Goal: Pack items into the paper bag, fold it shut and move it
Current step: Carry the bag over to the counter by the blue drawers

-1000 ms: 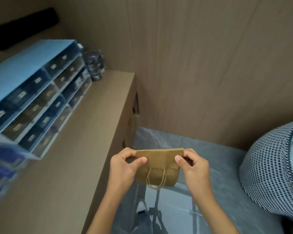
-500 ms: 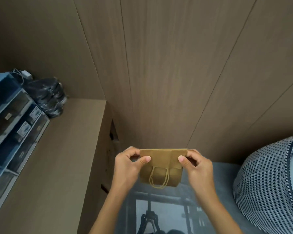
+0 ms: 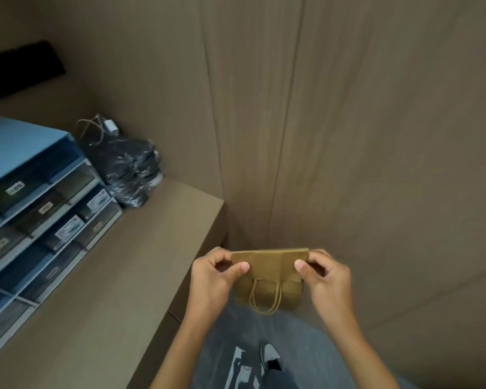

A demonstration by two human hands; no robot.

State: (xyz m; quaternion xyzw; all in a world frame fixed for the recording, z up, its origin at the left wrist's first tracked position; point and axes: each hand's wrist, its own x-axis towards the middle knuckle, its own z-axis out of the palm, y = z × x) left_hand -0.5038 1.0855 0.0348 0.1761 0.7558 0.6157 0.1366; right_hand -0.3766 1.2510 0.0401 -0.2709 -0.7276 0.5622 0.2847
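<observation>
A small brown paper bag [image 3: 268, 279] hangs in the air in front of me, its top folded over flat and its twine handles dangling down the front. My left hand [image 3: 212, 279] pinches the folded top at its left corner, thumb on the front. My right hand [image 3: 326, 276] pinches the right corner the same way. The bag bulges below the fold; its contents are hidden. It is off the counter, above the floor, near the wall.
A brown counter [image 3: 101, 290] runs along my left with a blue drawer organiser [image 3: 37, 214] on it and a black plastic bag [image 3: 124, 169] behind it. Wood-panel wall [image 3: 348, 136] stands ahead. Grey floor [image 3: 306, 346] and a shoe [image 3: 270, 357] lie below.
The view has swung right and then back left and down; the patterned object at the right is out of sight. Both hands keep the same pinch on the folded bag.
</observation>
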